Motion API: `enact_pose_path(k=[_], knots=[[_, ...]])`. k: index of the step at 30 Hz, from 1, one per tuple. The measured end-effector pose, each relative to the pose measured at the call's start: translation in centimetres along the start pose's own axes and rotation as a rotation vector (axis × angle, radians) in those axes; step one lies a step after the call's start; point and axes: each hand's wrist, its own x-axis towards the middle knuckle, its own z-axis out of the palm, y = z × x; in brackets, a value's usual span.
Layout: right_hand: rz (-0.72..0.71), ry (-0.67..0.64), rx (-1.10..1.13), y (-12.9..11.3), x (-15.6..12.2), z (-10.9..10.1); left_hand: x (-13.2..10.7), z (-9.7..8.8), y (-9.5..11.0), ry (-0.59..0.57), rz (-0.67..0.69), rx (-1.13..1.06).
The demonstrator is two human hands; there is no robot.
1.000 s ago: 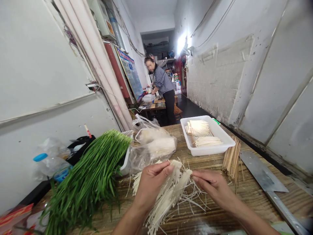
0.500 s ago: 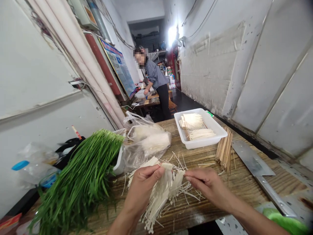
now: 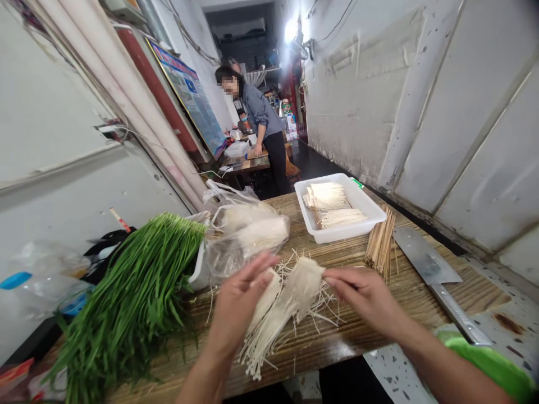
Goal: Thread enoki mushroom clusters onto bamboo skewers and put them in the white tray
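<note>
White enoki mushrooms, in a flattened, drooping clump (image 3: 290, 300), hang between the two hands just above the wooden table (image 3: 351, 336), over loose strands partly hidden beneath. The right hand (image 3: 362, 292), at three o'clock of the clump, has its thumb and fingers pinched together on the upper edge. The left hand (image 3: 240, 294), at nine, is motion-blurred; its fingers stand apart from the thumb, and whether they touch the mushrooms I cannot tell. At eleven o'clock sits a clear plastic bag (image 3: 252, 227), its pale contents veiled by folds. White tray (image 3: 349, 231) at one o'clock holds more mushrooms; its near right corner adjoins wooden sticks (image 3: 380, 238) at two. The cleaver (image 3: 425, 252) lies at three. Long green leaves (image 3: 138, 292) fill nine o'clock, covering most of a white container (image 3: 201, 275). At four, a green object (image 3: 497, 367) is partly hidden by the right forearm.
</note>
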Motion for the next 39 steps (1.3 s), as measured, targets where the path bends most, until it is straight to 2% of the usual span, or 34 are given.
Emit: enact_pose_path(k=[2,4,6,9,11,13,18,22,26,34,39], knots=[[0.025,0.087,-0.014,0.5,-1.0,-1.4,0.1,-1.8,-0.2,0.215,0.098,0.18],[0.066,0.189,-0.059,1.3,-2.3,-2.6,0.0,-3.4,-1.3,0.293,0.134,0.359],[0.119,0.281,-0.12,2.1,-3.8,-3.6,-0.3,-4.3,-3.0,0.213,0.15,0.508],[0.186,0.38,-0.17,3.0,-5.7,-4.2,-0.4,-4.5,-5.7,0.087,0.221,0.699],[0.201,0.383,-0.198,3.4,-6.4,-4.2,0.3,-4.4,-6.9,0.091,0.231,0.791],[0.192,0.362,-0.235,3.6,-6.6,-4.1,1.6,-4.3,-7.4,0.102,0.183,0.832],[0.137,0.282,-0.278,3.8,-6.4,-3.7,5.2,-3.8,-7.5,-0.024,0.063,0.847],[0.126,0.239,-0.25,3.7,-5.9,-2.9,6.8,-3.0,-7.7,-0.071,-0.003,0.861],[0.122,0.218,-0.268,3.5,-5.5,-2.4,8.1,-3.1,-8.0,-0.127,-0.065,0.864],[0.142,0.235,-0.246,3.7,-5.3,-2.1,8.8,-3.2,-7.7,-0.25,-0.065,0.827],[0.163,0.241,-0.213,3.7,-5.1,-1.9,9.1,-3.4,-8.4,-0.251,-0.054,0.789]])
